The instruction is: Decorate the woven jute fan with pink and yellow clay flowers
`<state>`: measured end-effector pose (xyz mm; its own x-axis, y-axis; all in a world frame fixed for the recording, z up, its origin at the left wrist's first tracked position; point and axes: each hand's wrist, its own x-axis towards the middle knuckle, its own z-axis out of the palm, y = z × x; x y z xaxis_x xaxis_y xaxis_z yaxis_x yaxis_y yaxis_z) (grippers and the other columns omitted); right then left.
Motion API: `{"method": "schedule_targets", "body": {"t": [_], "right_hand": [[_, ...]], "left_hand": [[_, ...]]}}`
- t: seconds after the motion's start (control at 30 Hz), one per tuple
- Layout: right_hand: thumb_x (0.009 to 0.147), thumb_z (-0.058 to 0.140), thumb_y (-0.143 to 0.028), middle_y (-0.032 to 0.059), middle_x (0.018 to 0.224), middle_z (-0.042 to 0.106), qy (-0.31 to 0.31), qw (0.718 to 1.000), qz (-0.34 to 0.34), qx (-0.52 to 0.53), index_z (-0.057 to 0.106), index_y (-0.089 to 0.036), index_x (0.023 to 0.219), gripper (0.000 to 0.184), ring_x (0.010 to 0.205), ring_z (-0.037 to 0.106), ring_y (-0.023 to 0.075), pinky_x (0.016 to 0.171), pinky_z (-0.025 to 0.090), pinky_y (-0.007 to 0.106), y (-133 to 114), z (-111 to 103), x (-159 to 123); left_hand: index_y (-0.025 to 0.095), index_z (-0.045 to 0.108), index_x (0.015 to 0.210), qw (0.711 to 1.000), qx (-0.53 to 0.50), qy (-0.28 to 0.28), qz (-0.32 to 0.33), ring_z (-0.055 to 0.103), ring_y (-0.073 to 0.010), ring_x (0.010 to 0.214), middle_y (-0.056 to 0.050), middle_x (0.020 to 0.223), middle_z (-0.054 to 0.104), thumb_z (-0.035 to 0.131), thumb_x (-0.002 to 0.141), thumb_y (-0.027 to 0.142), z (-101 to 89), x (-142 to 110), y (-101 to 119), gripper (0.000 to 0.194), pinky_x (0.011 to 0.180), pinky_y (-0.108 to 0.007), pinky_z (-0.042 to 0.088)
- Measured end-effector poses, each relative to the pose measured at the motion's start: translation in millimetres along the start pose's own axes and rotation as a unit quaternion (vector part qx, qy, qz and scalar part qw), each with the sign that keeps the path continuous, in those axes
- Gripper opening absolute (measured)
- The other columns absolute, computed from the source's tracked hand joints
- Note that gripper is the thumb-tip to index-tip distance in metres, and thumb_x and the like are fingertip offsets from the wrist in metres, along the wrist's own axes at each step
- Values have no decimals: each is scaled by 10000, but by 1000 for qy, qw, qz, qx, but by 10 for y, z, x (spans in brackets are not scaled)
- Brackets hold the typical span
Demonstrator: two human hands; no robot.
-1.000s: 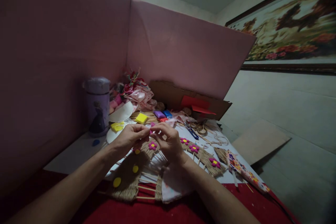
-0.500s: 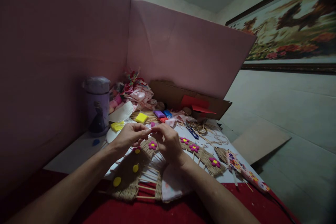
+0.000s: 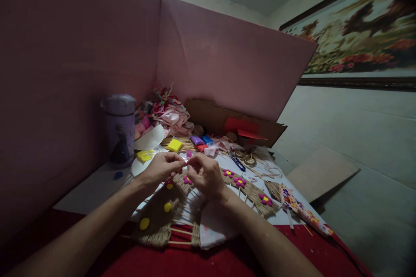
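Note:
My left hand (image 3: 164, 165) and my right hand (image 3: 205, 174) meet above a woven twine panel (image 3: 156, 240), fingertips pinched close together. A tiny bit of magenta clay (image 3: 186, 163) shows between them, mostly hidden by the fingers. Just beyond the fingertips is a larger magenta lump (image 3: 189, 154) by clear plastic wrap. The curved panel has thin sticks through it. Magenta clay flowers with yellow centres, such as one flower (image 3: 240, 181), sit along its right part, and flat yellow clay discs (image 3: 144, 224) lie on its left part.
Behind my hands lie a yellow clay packet (image 3: 174, 145), a purple packet (image 3: 196, 140) and blue-handled snips (image 3: 236, 161). A lilac flask (image 3: 120, 132) stands left, near pink boards. To the right rests a glue gun in flowered cloth (image 3: 300, 212), its cord trailing off.
My fingertips have drawn slightly apart, with a small gap between the hands. The view has shifted slightly; the things on the table look unmoved.

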<state>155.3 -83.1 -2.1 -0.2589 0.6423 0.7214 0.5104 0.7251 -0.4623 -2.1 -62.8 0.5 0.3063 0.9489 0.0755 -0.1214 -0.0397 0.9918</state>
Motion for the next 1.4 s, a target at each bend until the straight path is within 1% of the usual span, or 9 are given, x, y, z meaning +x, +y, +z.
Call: {"method": "schedule_targets", "body": {"t": [0.07, 0.17, 0.33, 0.63, 0.83, 0.97, 1.1, 1.23, 1.4], "right_hand": [[727, 515, -180, -34, 583, 505, 39, 988, 98, 109, 540, -182, 708, 32, 497, 459, 96, 499, 392, 226, 8, -5, 28], [713, 565, -254, -40, 594, 519, 66, 934, 208, 284, 536, -173, 713, 86, 457, 469, 84, 449, 405, 219, 53, -14, 73], [668, 645, -283, -27, 623, 569, 51, 887, 246, 388, 575, -160, 763, 171, 459, 483, 72, 449, 425, 210, 125, -2, 89], [716, 625, -286, -14, 652, 580, 8, 922, 203, 329, 645, -155, 782, 148, 465, 495, 70, 424, 413, 200, 86, 53, 61], [661, 687, -295, -35, 618, 570, -2, 924, 220, 314, 608, -163, 774, 191, 490, 479, 80, 454, 423, 209, 39, 75, 29], [689, 665, -301, -41, 600, 529, 11, 947, 201, 252, 586, -161, 729, 166, 500, 464, 80, 468, 405, 206, 51, 66, 21], [697, 656, -322, -38, 641, 531, 8, 946, 204, 252, 572, -169, 795, 200, 516, 473, 85, 483, 414, 215, 62, 65, 23], [703, 655, -307, -45, 598, 506, 9, 958, 196, 211, 568, -168, 753, 171, 504, 454, 82, 470, 385, 205, 75, 73, 25], [766, 582, -293, 0, 710, 586, 30, 956, 185, 225, 608, -164, 868, 166, 549, 499, 94, 490, 420, 212, 109, 84, 21]], "left_hand": [[119, 586, 633, 999, -46, 11, -3, 379, -31, 357, 17, 490, 546, 692, 605, 271, -13, -4, 20, 187, 338, -141, 205], [130, 603, 739, 993, -110, 24, -21, 477, -58, 447, 1, 548, 585, 678, 605, 211, -56, -6, 33, 174, 392, -136, 288], [133, 619, 785, 990, -131, 45, -42, 507, -65, 488, -15, 587, 608, 619, 592, 135, -92, -7, 20, 193, 447, -146, 349], [98, 586, 614, 991, -130, -17, -11, 421, -44, 460, -7, 563, 545, 593, 674, 227, -49, -5, 30, 142, 391, -139, 276], [109, 607, 733, 991, -129, -37, -23, 447, -58, 491, -25, 613, 586, 581, 650, 148, -32, -36, 51, 96, 438, -155, 315], [115, 595, 735, 989, -137, -44, -24, 490, -80, 538, -42, 638, 602, 565, 615, 96, -39, -58, 67, 125, 460, -162, 336], [113, 599, 734, 985, -155, -76, -18, 462, -68, 519, -28, 630, 574, 566, 676, 149, -40, -61, 60, 76, 453, -163, 338], [112, 569, 643, 986, -155, -63, -13, 426, -54, 492, -14, 592, 538, 584, 753, 288, -41, -42, 33, 208, 424, -152, 311], [123, 593, 712, 988, -143, -52, -26, 491, -72, 544, -39, 653, 601, 681, 657, 188, -59, -26, 17, 123, 460, -157, 328]]}}
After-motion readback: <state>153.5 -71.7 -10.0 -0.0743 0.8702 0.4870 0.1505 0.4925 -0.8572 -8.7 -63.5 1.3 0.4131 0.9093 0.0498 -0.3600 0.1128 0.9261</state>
